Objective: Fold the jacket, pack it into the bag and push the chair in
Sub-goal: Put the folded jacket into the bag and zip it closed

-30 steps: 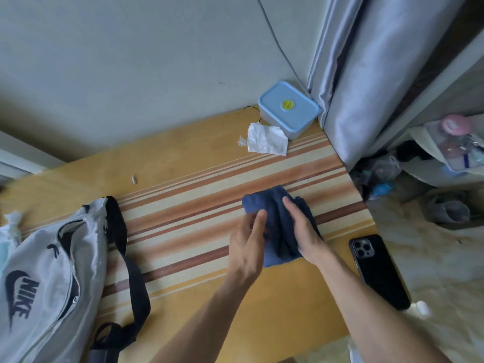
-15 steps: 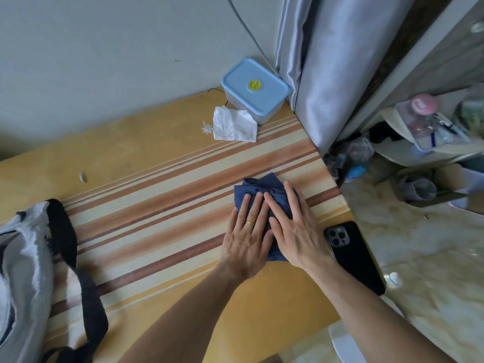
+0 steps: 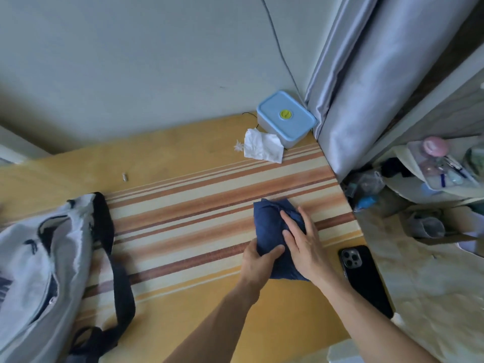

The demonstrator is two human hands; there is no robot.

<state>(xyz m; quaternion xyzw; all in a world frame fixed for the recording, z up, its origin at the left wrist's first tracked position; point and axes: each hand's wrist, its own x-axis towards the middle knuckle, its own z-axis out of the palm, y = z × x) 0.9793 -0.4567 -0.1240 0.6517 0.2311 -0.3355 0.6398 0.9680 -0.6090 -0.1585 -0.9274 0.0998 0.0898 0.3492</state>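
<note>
A dark blue jacket [image 3: 269, 226], folded into a compact bundle, lies lengthwise away from the person on the striped tabletop [image 3: 183, 213]. The left hand [image 3: 258, 265] grips its near edge; the right hand [image 3: 305, 247] presses flat on top. A grey bag [image 3: 34, 271] sits well apart.

Head-worn camera, looking steeply down, table [image 3: 183, 305] close, edges seemingly warped

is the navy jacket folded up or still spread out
Folded: the jacket is a small compact bundle on the table, left hand gripping its near edge, right hand flat on top.
</note>
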